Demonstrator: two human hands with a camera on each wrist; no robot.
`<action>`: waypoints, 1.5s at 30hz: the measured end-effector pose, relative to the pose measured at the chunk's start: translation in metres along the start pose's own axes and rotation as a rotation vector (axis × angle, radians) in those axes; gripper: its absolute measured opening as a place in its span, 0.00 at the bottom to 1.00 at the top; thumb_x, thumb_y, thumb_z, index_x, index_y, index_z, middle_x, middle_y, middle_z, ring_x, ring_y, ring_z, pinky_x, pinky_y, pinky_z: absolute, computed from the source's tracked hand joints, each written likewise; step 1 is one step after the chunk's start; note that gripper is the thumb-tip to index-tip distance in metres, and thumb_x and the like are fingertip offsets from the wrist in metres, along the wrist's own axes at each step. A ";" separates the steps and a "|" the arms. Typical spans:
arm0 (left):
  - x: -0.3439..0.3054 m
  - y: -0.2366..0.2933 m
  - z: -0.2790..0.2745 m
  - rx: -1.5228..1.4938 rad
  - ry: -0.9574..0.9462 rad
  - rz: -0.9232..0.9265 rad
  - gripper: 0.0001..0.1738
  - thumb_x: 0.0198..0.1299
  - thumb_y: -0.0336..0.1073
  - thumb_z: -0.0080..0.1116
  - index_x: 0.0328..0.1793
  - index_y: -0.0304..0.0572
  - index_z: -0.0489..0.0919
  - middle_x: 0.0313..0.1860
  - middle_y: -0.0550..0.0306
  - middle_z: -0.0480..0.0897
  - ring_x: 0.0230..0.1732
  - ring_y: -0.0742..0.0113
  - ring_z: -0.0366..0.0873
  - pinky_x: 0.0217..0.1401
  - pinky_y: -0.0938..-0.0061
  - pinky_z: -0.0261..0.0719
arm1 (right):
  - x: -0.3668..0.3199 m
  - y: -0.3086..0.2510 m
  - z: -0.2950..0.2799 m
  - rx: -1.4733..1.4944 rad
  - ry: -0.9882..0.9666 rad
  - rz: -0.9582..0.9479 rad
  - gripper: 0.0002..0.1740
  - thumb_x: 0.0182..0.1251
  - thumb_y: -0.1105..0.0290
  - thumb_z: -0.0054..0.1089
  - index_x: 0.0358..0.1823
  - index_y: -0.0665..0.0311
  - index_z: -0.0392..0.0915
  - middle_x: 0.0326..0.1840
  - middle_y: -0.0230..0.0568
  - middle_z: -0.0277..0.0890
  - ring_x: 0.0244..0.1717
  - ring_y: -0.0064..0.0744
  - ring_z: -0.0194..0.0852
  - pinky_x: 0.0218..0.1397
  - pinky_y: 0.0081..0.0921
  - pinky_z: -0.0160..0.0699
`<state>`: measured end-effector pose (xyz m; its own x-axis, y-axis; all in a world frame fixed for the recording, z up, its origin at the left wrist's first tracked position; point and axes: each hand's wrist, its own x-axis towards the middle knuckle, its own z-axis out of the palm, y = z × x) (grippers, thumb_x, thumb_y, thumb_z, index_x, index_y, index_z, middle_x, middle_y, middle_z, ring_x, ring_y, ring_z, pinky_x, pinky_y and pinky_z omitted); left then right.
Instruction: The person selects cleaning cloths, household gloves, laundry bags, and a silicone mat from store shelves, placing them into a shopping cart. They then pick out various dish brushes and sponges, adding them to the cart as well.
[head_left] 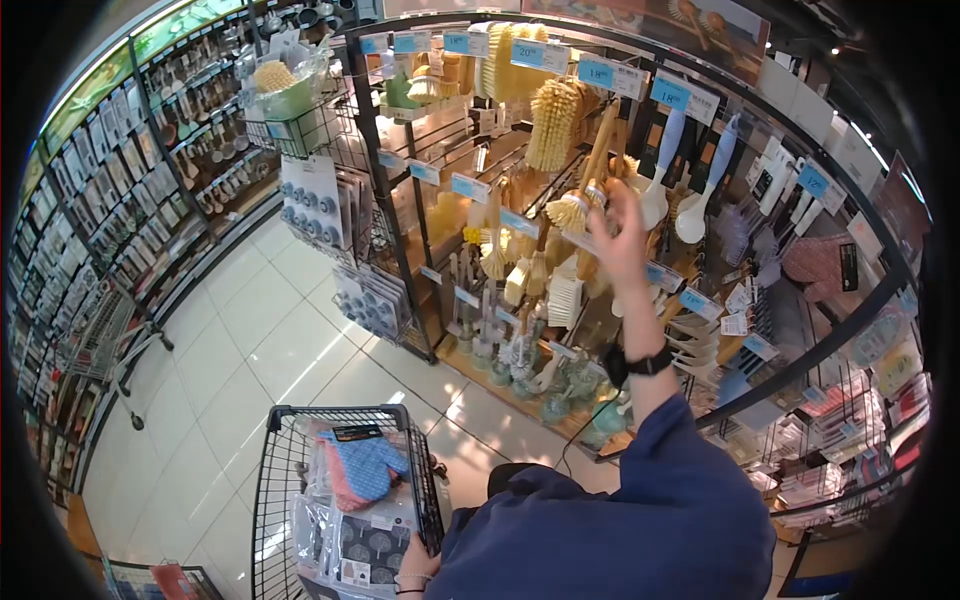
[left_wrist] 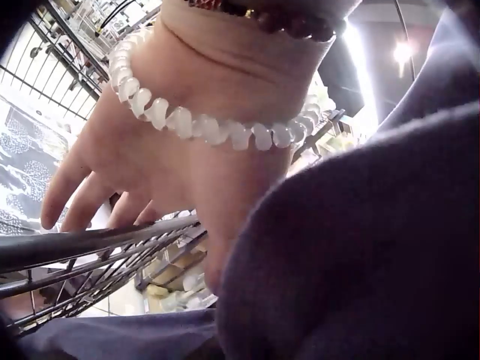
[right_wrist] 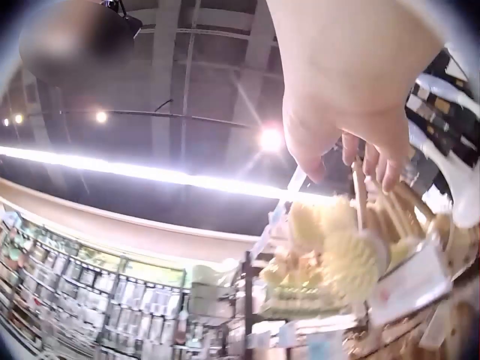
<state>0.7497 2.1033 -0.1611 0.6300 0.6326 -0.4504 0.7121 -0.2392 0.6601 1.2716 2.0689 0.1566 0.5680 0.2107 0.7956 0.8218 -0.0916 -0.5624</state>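
Observation:
In the head view my right hand (head_left: 622, 232) is raised at the rack, its fingers bent and parted beside a wooden-handled brush (head_left: 570, 212) with pale bristles. The right wrist view shows the hand (right_wrist: 360, 169) with fingertips beside the brush handles, above a round brush head (right_wrist: 351, 266); contact is unclear. My left hand (head_left: 416, 562) holds the rim of a black wire cart (head_left: 335, 411). From the left wrist, the hand (left_wrist: 165, 165) has fingers over the rim (left_wrist: 97, 244) and thumb on the other side. Blue and pink mitts (head_left: 365, 468) and a tree-patterned packet (head_left: 372, 550) lie in the cart.
White spoons with blue handles (head_left: 690, 218) hang right of my right hand. More brushes (head_left: 563, 298) hang below, above glass-like items on the bottom shelf (head_left: 555, 405). Utensil shelves (head_left: 90, 180) and another cart (head_left: 100, 325) stand left, across the tiled floor (head_left: 220, 370).

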 end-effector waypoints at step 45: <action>0.070 0.289 -0.100 -0.650 -0.390 0.652 0.35 0.51 0.26 0.53 0.66 0.35 0.52 0.52 0.50 0.70 0.54 0.64 0.67 0.59 0.75 0.62 | -0.134 -0.117 0.002 0.683 -1.404 0.386 0.21 0.62 0.53 0.50 0.39 0.67 0.69 0.32 0.42 0.71 0.35 0.30 0.69 0.39 0.27 0.66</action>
<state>0.9690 2.1518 0.0582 0.9778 0.2077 0.0282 -0.0435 0.0695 0.9966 1.0992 2.0537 0.1152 -0.0788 0.9967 -0.0198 0.2544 0.0009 -0.9671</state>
